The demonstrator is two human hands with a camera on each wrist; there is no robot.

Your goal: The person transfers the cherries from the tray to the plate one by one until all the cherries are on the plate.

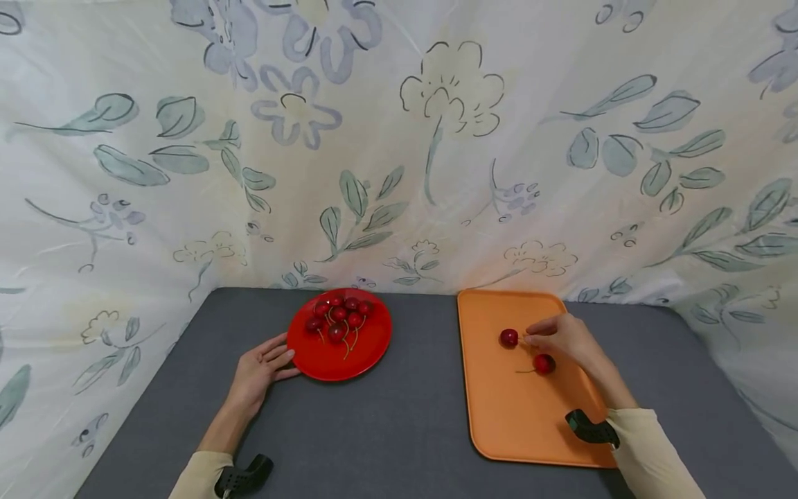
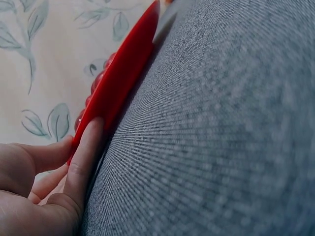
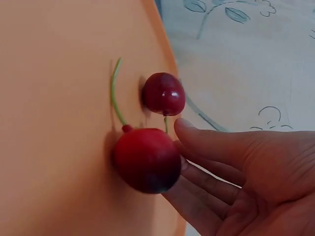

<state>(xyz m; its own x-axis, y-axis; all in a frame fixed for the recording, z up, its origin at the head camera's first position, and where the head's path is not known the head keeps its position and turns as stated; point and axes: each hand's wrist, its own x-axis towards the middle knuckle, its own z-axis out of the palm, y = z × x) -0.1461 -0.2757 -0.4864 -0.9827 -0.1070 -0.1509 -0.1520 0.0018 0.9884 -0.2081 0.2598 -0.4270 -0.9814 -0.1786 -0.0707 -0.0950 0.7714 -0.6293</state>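
Observation:
On the left, a red plate [image 1: 368, 360] holds a pile of dark red cherries [image 1: 337, 331] with stems. My left hand [image 1: 254, 374] lies at its left side with fairly straight fingers [image 2: 87, 147] touching the rim and outer wall. To the right is an orange tray [image 1: 505, 423] with two cherries on it. Thumb and fingertips of my right hand [image 1: 564, 339] pinch the stem of the farther cherry [image 3: 164, 94]. The nearer cherry [image 3: 147, 161] lies just below that hand, its green stem [image 3: 115, 98] pointing left in the head view.
Both plate and tray are on a dark grey cloth-covered table [image 1: 411, 416]. A floral curtain [image 1: 386, 138] hangs along the table's back edge and sides. Grey cloth separates the plate from the tray.

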